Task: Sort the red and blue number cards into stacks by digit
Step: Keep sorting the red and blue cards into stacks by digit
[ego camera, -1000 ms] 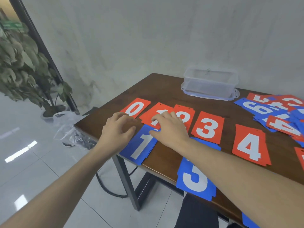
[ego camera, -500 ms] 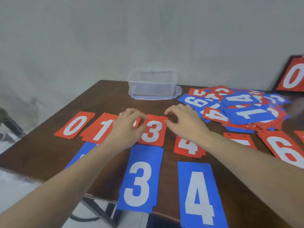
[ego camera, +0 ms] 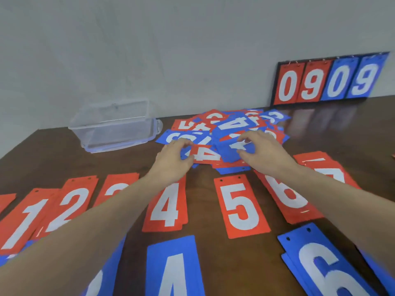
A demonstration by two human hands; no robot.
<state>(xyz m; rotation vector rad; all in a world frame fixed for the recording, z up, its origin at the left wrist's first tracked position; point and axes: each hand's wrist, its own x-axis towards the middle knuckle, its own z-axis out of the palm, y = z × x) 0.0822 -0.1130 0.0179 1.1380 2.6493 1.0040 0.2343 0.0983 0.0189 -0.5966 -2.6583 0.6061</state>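
Observation:
A loose pile of red and blue number cards (ego camera: 233,122) lies at the back middle of the wooden table (ego camera: 209,248). My left hand (ego camera: 173,161) pinches the left edge of a red 4 card (ego camera: 204,154) at the pile's near side. My right hand (ego camera: 266,153) pinches a blue card (ego camera: 232,151) on the pile between thumb and fingers. Nearer me lies a row of red stacks: 1 (ego camera: 22,223), 2 (ego camera: 70,207), 4 (ego camera: 167,207), 5 (ego camera: 240,207), 6 (ego camera: 287,197). My left arm hides most of the red 3. Blue 4 (ego camera: 175,272) and blue 6 (ego camera: 327,272) lie closest.
A clear plastic box (ego camera: 116,127) stands at the back left by the wall. A flip scoreboard (ego camera: 329,82) reading 0 9 0 9 leans against the wall at the back right. A red 7 stack (ego camera: 326,167) lies under my right forearm.
My view swung right from the 0–3 stacks to the pile. Both hands left the red 3 card and reached forward onto the loose pile, taking hold of cards there.

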